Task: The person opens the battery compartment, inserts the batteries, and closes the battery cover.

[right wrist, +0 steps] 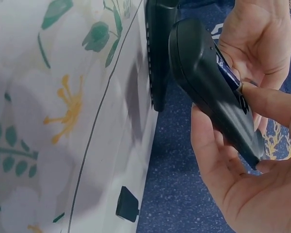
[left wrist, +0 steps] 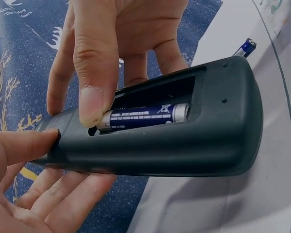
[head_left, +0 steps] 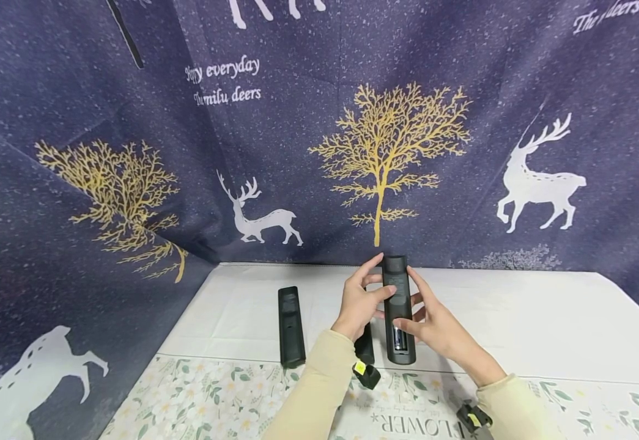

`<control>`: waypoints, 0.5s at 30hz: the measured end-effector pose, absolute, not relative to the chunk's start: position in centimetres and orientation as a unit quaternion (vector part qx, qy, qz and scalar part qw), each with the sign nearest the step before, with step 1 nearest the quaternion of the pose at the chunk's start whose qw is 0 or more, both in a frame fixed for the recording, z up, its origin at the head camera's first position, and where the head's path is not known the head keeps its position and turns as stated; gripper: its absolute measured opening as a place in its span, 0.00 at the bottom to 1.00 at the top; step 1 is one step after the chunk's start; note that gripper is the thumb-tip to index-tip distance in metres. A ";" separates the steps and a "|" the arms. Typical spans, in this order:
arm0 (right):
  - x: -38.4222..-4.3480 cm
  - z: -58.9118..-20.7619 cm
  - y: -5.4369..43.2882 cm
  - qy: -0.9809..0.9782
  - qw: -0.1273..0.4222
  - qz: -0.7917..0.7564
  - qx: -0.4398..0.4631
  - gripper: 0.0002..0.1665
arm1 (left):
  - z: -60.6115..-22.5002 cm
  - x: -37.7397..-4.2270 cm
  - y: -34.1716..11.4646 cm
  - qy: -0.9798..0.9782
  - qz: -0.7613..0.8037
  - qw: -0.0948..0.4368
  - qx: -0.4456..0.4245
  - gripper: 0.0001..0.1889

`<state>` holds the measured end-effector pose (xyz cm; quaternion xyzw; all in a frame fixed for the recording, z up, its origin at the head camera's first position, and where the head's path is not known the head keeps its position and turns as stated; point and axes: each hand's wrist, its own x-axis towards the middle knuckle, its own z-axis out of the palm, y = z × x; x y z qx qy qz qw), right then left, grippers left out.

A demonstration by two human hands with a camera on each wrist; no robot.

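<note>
A black remote control [head_left: 398,305] is held up back side out, its battery compartment uncovered. My left hand [head_left: 359,300] grips its left edge, the thumb on the back. From the other side my right hand [head_left: 435,321] holds it, with fingers behind. The right thumb [left wrist: 92,104] presses on the end of a dark blue battery [left wrist: 145,116], which lies in one side of the compartment. Beside that battery the other slot shows dark. In the right wrist view the remote tilts over the table edge, the battery partly hidden by its rim.
A second black remote [head_left: 290,327] lies on the white table [head_left: 242,305] to the left. Another remote [head_left: 364,345] is partly hidden behind the left wrist. A loose battery [left wrist: 246,47] and a small black piece [right wrist: 127,204] rest on the table. A dark blue cloth [head_left: 308,153] hangs behind.
</note>
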<state>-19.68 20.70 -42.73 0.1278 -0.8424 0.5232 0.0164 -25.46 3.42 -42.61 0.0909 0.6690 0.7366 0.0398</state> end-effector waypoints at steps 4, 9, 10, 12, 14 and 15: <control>-19.7 -42.8 20.6 -0.843 0.022 0.521 0.131 0.66 | -42.7 -25.5 3.4 0.669 0.736 0.039 0.093 0.36; -19.8 -43.0 20.6 -0.847 0.026 0.515 0.133 0.66 | -42.8 -25.6 3.3 0.669 0.736 0.039 0.093 0.36; -19.8 -43.0 20.6 -0.847 0.027 0.514 0.133 0.66 | -42.8 -25.6 3.3 0.669 0.736 0.040 0.093 0.36; -19.8 -42.9 20.6 -0.848 0.027 0.512 0.133 0.66 | -42.8 -25.7 3.3 0.669 0.737 0.041 0.093 0.37; -19.7 -42.8 20.6 -0.848 0.026 0.512 0.133 0.66 | -42.8 -25.7 3.3 0.668 0.737 0.042 0.093 0.37; -19.7 -42.7 20.6 -0.849 0.026 0.511 0.132 0.66 | -42.8 -25.7 3.4 0.668 0.737 0.042 0.093 0.37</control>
